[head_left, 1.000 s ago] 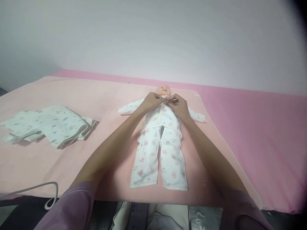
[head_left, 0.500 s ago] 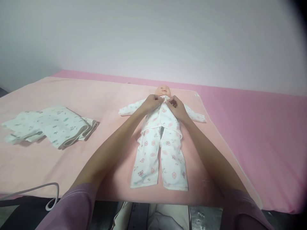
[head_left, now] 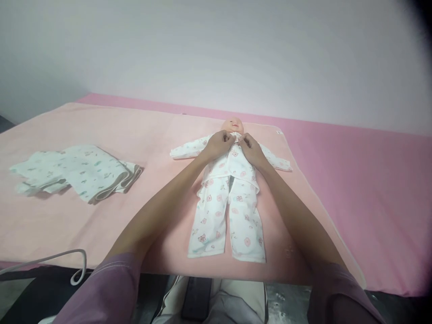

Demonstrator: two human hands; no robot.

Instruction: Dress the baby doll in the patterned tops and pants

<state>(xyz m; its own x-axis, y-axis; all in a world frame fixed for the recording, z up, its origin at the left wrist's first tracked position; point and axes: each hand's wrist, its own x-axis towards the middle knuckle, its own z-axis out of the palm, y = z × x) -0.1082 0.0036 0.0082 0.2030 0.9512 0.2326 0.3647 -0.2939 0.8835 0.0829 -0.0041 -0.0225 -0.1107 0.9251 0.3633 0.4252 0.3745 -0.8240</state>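
A baby doll lies on its back on a peach blanket, head away from me. It wears a white top and white trousers printed with small pink figures. My left hand and my right hand meet at the doll's chest just below the chin. Both are closed in a pinch on the front edges of the top. What sits between the fingertips is too small to make out.
A folded set of white baby clothes with a green print lies on the blanket at the left. The pink mattress stretches to the right. A white cable loops over the near left edge. A pale wall stands behind.
Both hands have slid a little lower on the doll's chest, from the collar downward, still pinching the top. The view has shifted slightly, so everything sits a bit to the right.
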